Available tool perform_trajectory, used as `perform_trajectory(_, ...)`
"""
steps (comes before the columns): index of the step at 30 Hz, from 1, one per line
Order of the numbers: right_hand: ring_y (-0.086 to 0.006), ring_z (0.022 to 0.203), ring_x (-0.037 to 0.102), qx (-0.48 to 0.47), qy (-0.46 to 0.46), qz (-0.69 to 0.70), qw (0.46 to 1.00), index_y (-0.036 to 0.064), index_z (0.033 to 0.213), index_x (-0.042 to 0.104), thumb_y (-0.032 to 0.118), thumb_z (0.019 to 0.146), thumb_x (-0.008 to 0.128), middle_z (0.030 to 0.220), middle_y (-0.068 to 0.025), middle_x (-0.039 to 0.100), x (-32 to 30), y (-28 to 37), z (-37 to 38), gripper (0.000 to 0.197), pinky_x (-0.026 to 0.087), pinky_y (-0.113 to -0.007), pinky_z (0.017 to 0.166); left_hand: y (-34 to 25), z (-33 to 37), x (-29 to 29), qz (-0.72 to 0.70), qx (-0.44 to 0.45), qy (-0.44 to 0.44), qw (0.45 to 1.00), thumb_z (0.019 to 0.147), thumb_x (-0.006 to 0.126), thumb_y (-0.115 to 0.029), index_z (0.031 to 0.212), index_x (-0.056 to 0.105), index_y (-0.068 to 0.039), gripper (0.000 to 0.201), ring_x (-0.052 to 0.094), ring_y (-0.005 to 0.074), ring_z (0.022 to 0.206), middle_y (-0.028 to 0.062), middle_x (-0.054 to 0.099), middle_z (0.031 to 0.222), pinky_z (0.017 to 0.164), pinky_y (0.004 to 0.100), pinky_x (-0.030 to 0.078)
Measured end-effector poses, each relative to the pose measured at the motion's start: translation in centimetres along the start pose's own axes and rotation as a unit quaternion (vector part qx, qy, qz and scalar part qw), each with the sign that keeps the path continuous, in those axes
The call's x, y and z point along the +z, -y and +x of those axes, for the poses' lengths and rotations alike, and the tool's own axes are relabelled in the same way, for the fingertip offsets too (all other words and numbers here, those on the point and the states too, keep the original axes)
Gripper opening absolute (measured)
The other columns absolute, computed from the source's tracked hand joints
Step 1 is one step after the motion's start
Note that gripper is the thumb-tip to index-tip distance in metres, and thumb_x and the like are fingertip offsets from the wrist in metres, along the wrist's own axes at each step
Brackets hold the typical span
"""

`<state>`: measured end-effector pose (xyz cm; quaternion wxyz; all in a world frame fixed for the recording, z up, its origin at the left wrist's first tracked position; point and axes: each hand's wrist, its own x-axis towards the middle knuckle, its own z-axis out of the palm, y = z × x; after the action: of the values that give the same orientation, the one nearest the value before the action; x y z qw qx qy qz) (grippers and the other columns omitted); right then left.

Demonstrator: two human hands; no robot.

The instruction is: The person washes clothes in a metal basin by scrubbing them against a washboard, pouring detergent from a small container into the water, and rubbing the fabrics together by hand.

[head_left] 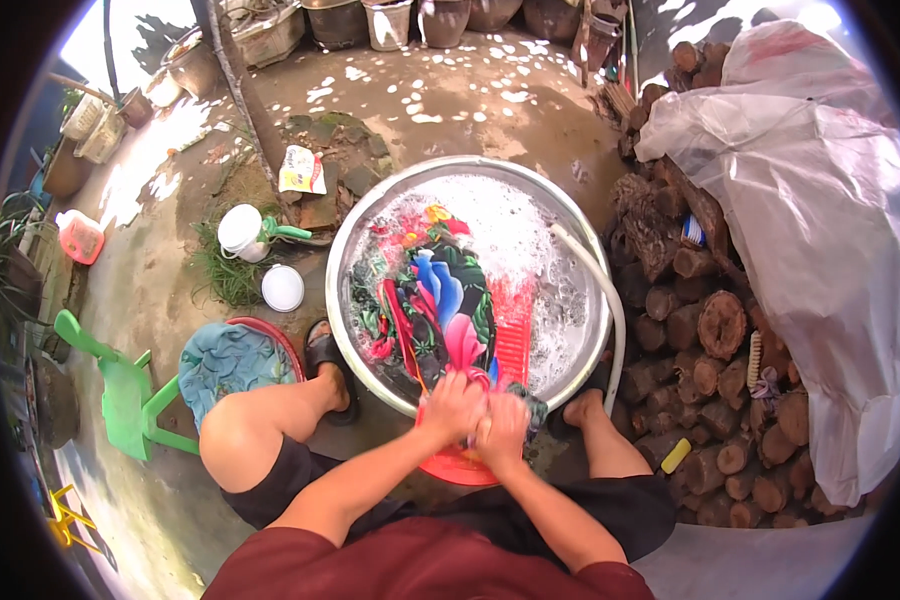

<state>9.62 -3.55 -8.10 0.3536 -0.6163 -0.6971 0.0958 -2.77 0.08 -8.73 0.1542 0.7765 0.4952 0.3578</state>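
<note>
- Bottle [79, 236], pinkish-red with a white cap, stands far left on the ground.
- Packet [302, 169], white and yellow, lies flat beyond the white jug [242, 231].
- Left hand [452, 408] closes its fingers on the wet floral cloth [432, 300].
- The cloth lies over a red washboard [510, 345] in the foamy metal basin [370, 215].
- Right hand [502, 428] grips the same cloth, touching the left.
- Plastic sheet [820, 230] covers stacked logs [705, 340] at right.

floral garment [435, 300] | wet, multicoloured, bunched | draped over red washboard [512, 345] | in soapy metal basin [570, 215]
</note>
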Motion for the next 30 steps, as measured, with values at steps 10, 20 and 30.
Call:
perform_trajectory(10,-0.0420,0.082,0.059,0.260,0.130,-0.057,0.955,0.0086,0.087,0.062,0.030,0.084,0.040,0.089,-0.0213,0.063,3.9,-4.1,9.0,0.030,0.045,-0.053,0.071,4.0,9.3,4.0,0.007,-0.272,0.158,0.949,0.087,0.042,-0.035,0.084,0.067,-0.008,0.037,0.064,0.0378,0.081,0.0196,0.066,0.086,0.074,0.0500,0.049)
perform_trajectory(20,-0.0363,0.092,0.052,0.182,0.167,-0.089,0.965,0.0093,0.097,0.059,0.027,0.087,0.045,0.100,-0.0130,0.059,2.2,-3.6,6.8,0.024,0.038,-0.049,0.083,3.6,7.2,2.7,0.022,-0.160,0.200,0.967,0.085,0.044,-0.027,0.089,0.060,-0.005,0.027,0.056,0.0333,0.098,0.0132,0.063,0.097,0.082,0.0468,0.040)
perform_trajectory(30,-0.0386,0.100,0.049,0.043,0.220,-0.161,0.961,0.0017,0.108,0.051,0.018,0.081,0.049,0.110,-0.0184,0.053,1.6,-4.0,3.5,0.031,0.037,-0.050,0.082,3.3,5.0,3.8,0.017,-0.004,0.103,0.995,0.078,0.049,-0.020,0.077,0.053,-0.008,0.013,0.050,0.0312,0.080,0.0136,0.053,0.080,0.071,0.0441,0.038)
